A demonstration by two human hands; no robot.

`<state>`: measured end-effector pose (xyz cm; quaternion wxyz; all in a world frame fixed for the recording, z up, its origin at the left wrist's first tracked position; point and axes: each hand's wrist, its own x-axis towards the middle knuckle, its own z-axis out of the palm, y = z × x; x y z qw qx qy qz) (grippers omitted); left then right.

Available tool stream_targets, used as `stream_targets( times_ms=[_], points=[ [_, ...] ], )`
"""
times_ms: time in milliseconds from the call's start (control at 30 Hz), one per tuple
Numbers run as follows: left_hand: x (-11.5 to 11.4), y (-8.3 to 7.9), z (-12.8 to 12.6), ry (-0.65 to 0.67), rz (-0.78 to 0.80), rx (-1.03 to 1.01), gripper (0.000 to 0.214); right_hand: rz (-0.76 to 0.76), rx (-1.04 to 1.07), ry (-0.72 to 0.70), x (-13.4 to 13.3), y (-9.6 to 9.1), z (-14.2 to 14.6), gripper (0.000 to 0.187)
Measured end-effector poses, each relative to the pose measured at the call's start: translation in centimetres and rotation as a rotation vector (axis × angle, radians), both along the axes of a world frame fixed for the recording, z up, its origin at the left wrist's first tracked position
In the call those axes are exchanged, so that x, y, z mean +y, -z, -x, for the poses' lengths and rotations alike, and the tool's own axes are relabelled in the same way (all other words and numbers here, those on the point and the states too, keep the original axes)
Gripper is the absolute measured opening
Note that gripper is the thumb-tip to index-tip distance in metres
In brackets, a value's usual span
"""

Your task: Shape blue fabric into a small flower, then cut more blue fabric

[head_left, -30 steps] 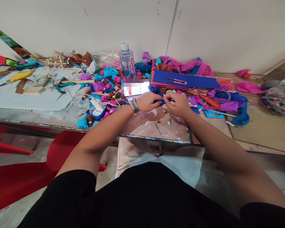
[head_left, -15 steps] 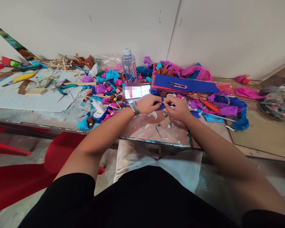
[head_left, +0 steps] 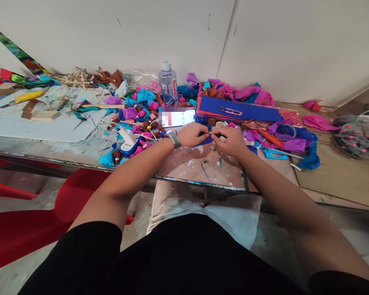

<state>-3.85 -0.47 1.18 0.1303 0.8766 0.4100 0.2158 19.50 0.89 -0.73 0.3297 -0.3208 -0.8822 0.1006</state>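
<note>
My left hand [head_left: 194, 134], with a metal watch [head_left: 174, 139] on its wrist, pinches a small dark blue piece of crepe paper [head_left: 205, 141] just above the table. Close against it, my right hand [head_left: 229, 140] is closed with thumb and forefinger together on the same blue paper. The fingertips of both hands almost meet, and much of the paper is hidden behind them. Behind my hands lies a lit phone [head_left: 186, 117]. Pink-handled thread snips [head_left: 230, 110] rest on a stack of blue and red paper sheets [head_left: 258, 113].
A water bottle [head_left: 168, 87] stands near the wall among heaps of coloured crepe paper. To the left are a blue and white power socket [head_left: 129, 146] and a yellow cutter [head_left: 29, 96]. On the right lie a tape roll [head_left: 285, 132] and an orange knife [head_left: 269, 138].
My right hand has moved slightly left, and its fingertips are closer to my left hand's. The blue paper now shows more below my left fingers.
</note>
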Motion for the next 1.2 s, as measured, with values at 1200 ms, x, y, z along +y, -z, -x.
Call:
stream_targets(
  times_ms=[1200],
  points=[
    [0.68, 0.09, -0.06, 0.011, 0.216, -0.162, 0.035, 0.008, 0.075, 0.007, 0.07, 0.29, 0.0, 0.015]
  ],
)
